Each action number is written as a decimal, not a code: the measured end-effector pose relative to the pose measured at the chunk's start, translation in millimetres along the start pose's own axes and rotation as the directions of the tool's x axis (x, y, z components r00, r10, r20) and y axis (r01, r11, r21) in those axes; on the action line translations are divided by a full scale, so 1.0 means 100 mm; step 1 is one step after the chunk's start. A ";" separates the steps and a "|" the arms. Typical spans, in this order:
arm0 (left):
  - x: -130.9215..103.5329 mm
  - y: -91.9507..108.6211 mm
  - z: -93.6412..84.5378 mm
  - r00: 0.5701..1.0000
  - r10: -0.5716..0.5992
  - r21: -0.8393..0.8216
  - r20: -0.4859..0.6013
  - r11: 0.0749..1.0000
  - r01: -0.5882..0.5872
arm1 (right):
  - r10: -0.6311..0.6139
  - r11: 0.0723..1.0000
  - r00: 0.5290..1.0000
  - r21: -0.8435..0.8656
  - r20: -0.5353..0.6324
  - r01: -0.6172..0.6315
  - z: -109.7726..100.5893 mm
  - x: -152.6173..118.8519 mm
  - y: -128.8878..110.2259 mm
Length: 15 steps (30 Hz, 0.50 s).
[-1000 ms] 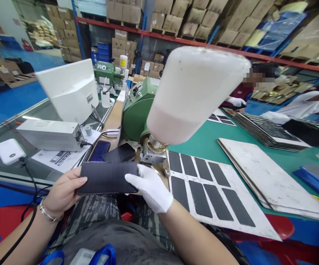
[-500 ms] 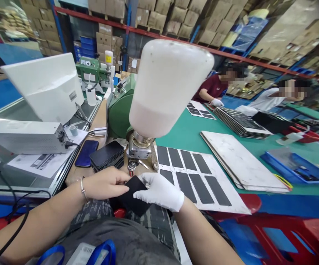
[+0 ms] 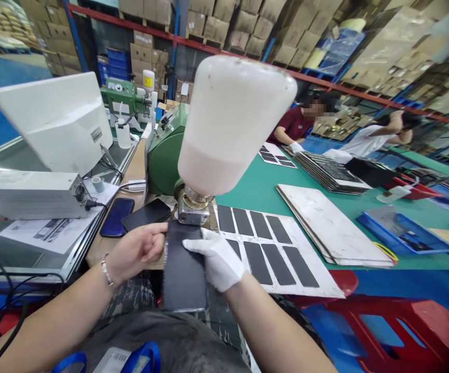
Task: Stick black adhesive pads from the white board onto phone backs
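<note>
A flat black rectangular piece (image 3: pixel 184 274) lies lengthwise toward my body, its far end at the metal head (image 3: pixel 193 211) of the green machine (image 3: pixel 165 150). My gloved right hand (image 3: pixel 220 259) grips its right side, thumb on top. At its upper left edge is my bare left hand (image 3: pixel 141 251), fingers curled against the edge. Above the metal head stands a white bottle (image 3: pixel 234 124) partly filled with liquid. Left of the head is a stack of black pieces (image 3: pixel 146 215). On the right, a white board (image 3: pixel 294 220) carries rows of dark rectangles.
A blue phone (image 3: pixel 117 217), a grey power box (image 3: pixel 33 194) and a white monitor (image 3: pixel 53 119) are on the left. White boards (image 3: pixel 329 225) and a blue tray (image 3: pixel 403 233) lie on the green table (image 3: pixel 243 184). Two people sit beyond; a red stool (image 3: pixel 406 331) stands lower right.
The black piece has turned from slanted to nearly straight and moved up to the metal head. My left hand has shifted left and curled its fingers. The view has shifted slightly.
</note>
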<state>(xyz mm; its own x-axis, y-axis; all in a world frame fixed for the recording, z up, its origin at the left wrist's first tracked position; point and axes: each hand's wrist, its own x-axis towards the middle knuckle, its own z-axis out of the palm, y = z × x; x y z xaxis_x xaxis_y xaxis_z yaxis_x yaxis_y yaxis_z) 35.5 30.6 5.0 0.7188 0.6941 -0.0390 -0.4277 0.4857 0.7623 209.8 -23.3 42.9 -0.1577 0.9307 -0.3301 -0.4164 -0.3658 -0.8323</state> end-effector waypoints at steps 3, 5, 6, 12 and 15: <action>-0.22 0.16 -0.18 0.981 0.096 -0.024 -0.169 0.995 -0.102 | -0.022 1.000 0.994 -0.001 0.103 0.022 0.29 0.20 0.11; -0.35 0.24 -0.24 0.961 0.138 -0.016 -0.241 0.989 -0.146 | -0.022 0.999 0.983 -0.037 0.182 0.029 0.43 0.30 0.14; -0.39 0.26 -0.25 0.956 0.145 -0.003 -0.256 0.989 -0.151 | -0.030 0.997 0.974 -0.064 0.224 0.045 0.46 0.33 0.13; -0.43 0.22 -0.22 0.955 0.182 0.179 -0.235 0.974 -0.141 | 0.078 0.904 0.907 -0.413 0.413 0.111 -0.01 0.23 -0.05; -0.36 0.16 -0.22 0.956 0.166 0.284 -0.242 0.954 -0.093 | 0.165 0.795 0.934 -0.603 0.316 0.064 -0.63 0.10 -0.20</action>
<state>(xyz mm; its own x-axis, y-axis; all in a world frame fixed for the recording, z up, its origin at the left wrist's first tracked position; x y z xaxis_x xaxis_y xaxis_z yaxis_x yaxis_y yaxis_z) -9.2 25.4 4.6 0.4836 0.8727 -0.0676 -0.3200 0.2481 0.9144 272.8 -6.8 28.7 -0.4991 0.8112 -0.3048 0.1990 -0.2350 -0.9514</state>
